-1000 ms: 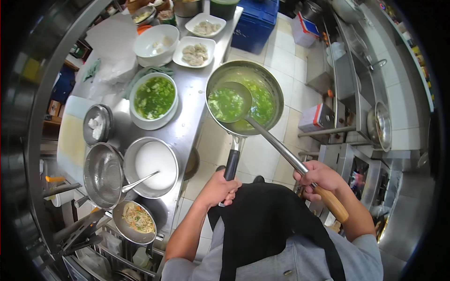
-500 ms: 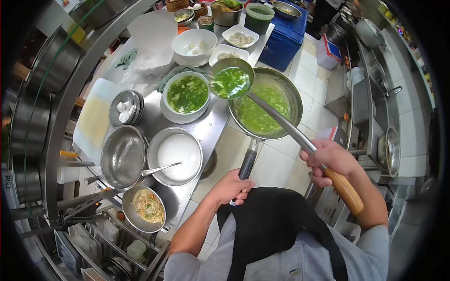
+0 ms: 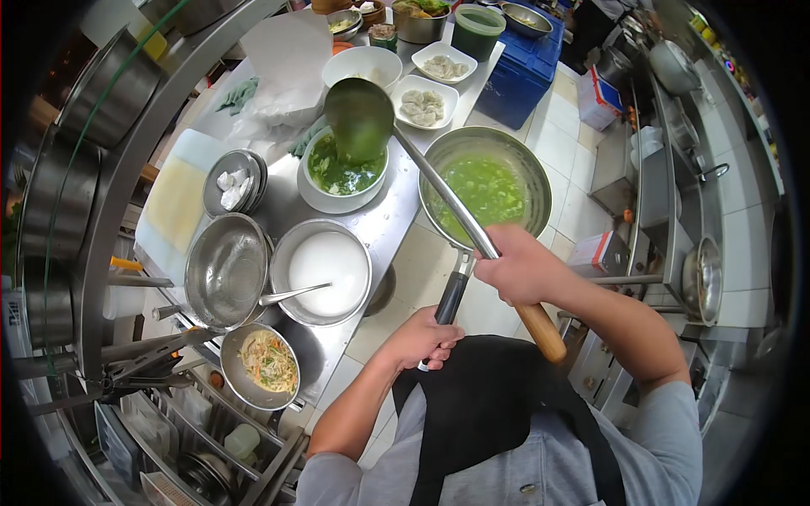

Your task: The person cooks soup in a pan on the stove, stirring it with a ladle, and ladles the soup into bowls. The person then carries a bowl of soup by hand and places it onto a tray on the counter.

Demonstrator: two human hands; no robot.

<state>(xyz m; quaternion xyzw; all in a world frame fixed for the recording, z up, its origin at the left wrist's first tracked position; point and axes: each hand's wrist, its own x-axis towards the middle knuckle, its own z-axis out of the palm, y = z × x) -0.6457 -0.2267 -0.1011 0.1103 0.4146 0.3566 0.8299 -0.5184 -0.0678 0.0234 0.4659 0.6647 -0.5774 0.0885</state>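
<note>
My right hand (image 3: 523, 263) is closed round the long handle of a ladle (image 3: 361, 114) with a wooden grip end. The ladle's bowl is tipped over a white bowl (image 3: 344, 202) of green soup, and green liquid runs down from it. My left hand (image 3: 421, 338) is wrapped round the black handle of a pan (image 3: 542, 169), which holds more green soup with pale bits. The pan is held just right of the steel table. A white plate or saucer sits beneath the soup bowl, and the ladle hides part of the bowl's far rim.
On the steel table (image 3: 403, 207) stand a pot of white powder (image 3: 333, 270) with a spoon, a mesh strainer (image 3: 226, 274), a small pan of shredded food (image 3: 267, 368) and stacked steel bowls (image 3: 229, 187). Dumplings fill a white dish (image 3: 423, 105). A blue cooler (image 3: 515, 80) stands beyond.
My right hand has moved left and the ladle has gone from beside the soup bowl to above it, tipping its soup in. My left hand still holds the pan.
</note>
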